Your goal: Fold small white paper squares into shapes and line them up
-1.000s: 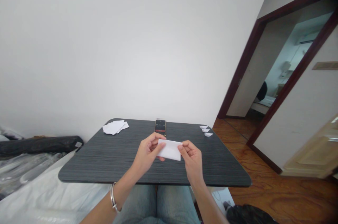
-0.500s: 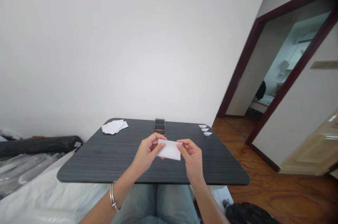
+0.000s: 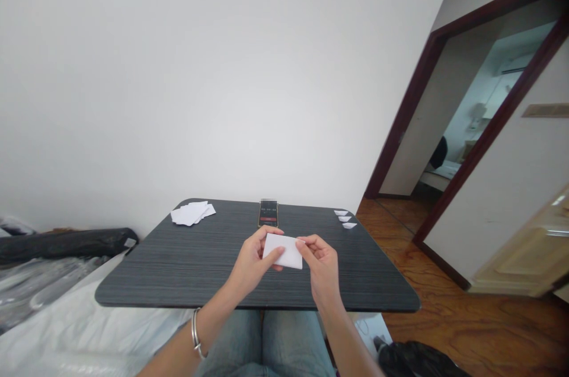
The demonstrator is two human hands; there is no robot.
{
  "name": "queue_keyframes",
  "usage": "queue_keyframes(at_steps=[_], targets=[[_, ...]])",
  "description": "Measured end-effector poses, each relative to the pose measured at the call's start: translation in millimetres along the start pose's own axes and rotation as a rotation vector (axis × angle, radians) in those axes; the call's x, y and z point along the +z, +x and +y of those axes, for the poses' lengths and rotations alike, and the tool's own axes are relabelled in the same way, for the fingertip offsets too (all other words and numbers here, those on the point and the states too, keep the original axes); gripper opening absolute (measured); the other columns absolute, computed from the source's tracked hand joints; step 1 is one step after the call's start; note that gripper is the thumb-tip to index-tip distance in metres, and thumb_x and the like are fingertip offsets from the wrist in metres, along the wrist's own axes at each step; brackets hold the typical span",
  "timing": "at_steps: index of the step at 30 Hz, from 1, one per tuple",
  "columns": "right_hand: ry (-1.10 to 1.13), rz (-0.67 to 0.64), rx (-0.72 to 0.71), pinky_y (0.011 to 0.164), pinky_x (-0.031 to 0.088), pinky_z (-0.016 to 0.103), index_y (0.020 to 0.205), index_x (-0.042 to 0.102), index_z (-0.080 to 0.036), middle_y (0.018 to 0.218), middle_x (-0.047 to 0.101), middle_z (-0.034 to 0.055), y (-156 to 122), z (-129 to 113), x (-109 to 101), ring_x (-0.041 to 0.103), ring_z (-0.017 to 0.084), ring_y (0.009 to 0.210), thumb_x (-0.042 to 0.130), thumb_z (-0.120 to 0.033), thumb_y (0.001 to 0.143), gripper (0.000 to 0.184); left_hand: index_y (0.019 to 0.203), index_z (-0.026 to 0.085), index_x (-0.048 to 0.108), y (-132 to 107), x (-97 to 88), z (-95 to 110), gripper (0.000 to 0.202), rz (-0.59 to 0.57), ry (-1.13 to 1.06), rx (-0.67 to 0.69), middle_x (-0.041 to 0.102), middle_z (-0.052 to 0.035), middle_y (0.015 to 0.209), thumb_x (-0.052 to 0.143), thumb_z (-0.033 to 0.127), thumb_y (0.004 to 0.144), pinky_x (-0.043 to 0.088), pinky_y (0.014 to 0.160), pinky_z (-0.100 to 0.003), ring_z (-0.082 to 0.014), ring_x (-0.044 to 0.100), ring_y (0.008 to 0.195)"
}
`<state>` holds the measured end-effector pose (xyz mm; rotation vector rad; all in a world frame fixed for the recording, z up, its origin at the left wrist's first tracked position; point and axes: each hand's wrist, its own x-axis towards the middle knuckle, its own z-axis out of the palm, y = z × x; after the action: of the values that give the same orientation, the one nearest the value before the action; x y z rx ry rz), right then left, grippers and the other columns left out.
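Note:
Above the front half of the dark table [image 3: 186, 270], a small white sheet of paper [image 3: 288, 254], seemingly folded, is held between both hands. My left hand [image 3: 256, 257] grips its left side, the thumb lying across the front and the fingers behind. At the upper right corner, my right hand [image 3: 320, 261] pinches the paper between thumb and fingers. The back of the sheet is hidden from me. A silver bangle [image 3: 196, 334] circles my left wrist.
A pile of white paper sheets [image 3: 192, 213] lies at the table's far left. A phone [image 3: 268, 213] showing a timer leans at the back middle. Several small folded white papers [image 3: 345, 219] sit in a column at the far right. Behind the table rises a white wall [image 3: 249, 80].
My left thumb has slid rightward across the front of the paper. The paper and both hands have shifted slightly, and the left forearm has moved a little to the right.

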<state>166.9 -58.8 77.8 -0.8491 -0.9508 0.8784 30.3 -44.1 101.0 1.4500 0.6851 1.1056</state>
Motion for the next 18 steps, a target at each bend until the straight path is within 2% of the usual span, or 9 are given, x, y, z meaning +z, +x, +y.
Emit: queue_keyframes(at_steps=[9, 14, 18], targets=[[0.008, -0.019, 0.007, 0.050, 0.039, 0.021, 0.069, 0.062, -0.015, 0.060, 0.060, 0.0002, -0.5, -1.5, 1.1, 0.052, 0.011, 0.055, 0.067, -0.025, 0.064, 0.012, 0.092, 0.016, 0.052, -1.6, 1.2, -2.8, 0.027, 0.079, 0.057, 0.089, 0.055, 0.0009, 0.066, 0.058, 0.031, 0.071, 0.051, 0.048, -0.021, -0.0116, 0.054, 0.059], [-0.047, -0.035, -0.084, 0.052, 0.042, 0.022, 0.081, 0.062, -0.016, 0.064, 0.060, 0.0005, -1.4, -1.9, 1.1, 0.054, 0.012, 0.058, 0.066, -0.024, 0.066, 0.017, 0.092, 0.015, 0.052, -2.2, 0.9, -2.0, 0.028, 0.098, 0.060, 0.093, 0.054, 0.0015, 0.065, 0.059, 0.032, 0.070, 0.052, 0.047, -0.022, -0.0113, 0.053, 0.058], [-0.102, -0.049, -0.120, 0.052, 0.042, 0.022, 0.078, 0.063, -0.016, 0.065, 0.062, 0.0016, -1.2, -0.3, -0.2, 0.055, 0.013, 0.059, 0.064, -0.024, 0.068, 0.014, 0.090, 0.015, 0.051, -0.7, 0.4, -3.5, 0.026, 0.095, 0.045, 0.096, 0.052, 0.0023, 0.063, 0.058, 0.031, 0.071, 0.051, 0.045, -0.021, -0.0098, 0.051, 0.054]])
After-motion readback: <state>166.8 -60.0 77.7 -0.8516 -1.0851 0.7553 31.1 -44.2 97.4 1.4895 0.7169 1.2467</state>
